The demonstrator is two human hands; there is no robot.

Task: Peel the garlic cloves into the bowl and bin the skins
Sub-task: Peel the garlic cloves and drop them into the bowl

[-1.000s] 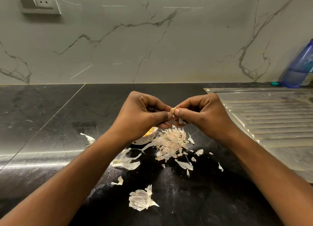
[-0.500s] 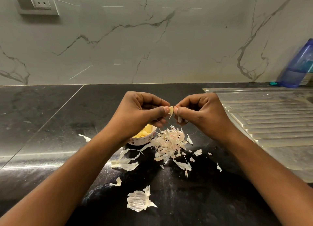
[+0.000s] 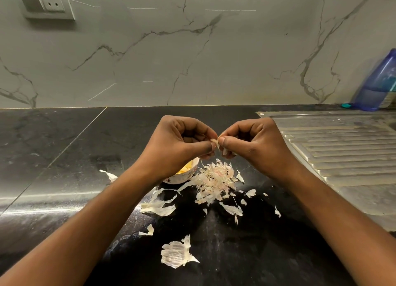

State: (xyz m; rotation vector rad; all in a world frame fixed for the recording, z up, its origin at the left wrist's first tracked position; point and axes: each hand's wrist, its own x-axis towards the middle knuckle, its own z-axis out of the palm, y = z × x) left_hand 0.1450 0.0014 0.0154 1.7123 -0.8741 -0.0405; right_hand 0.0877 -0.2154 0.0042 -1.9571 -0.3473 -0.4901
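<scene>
My left hand (image 3: 177,144) and my right hand (image 3: 252,142) meet above the black counter, fingers curled, both pinching a small garlic clove (image 3: 215,141) between thumb and fingertips. A thin strip of skin hangs from the clove. Below my left hand sits a small white bowl (image 3: 182,177) holding yellowish peeled cloves, mostly hidden by my wrist. A heap of papery garlic skins (image 3: 216,179) lies just right of the bowl, under my hands.
Loose skin pieces are scattered on the counter, with larger ones at the front (image 3: 176,255) and left (image 3: 158,206). A steel draining board (image 3: 342,148) fills the right side. A blue bottle (image 3: 379,82) stands at the back right by the marble wall.
Both hands have stayed together on the clove, shifting slightly upward. The clove has turned between my fingertips and a strip of skin now hangs from it.
</scene>
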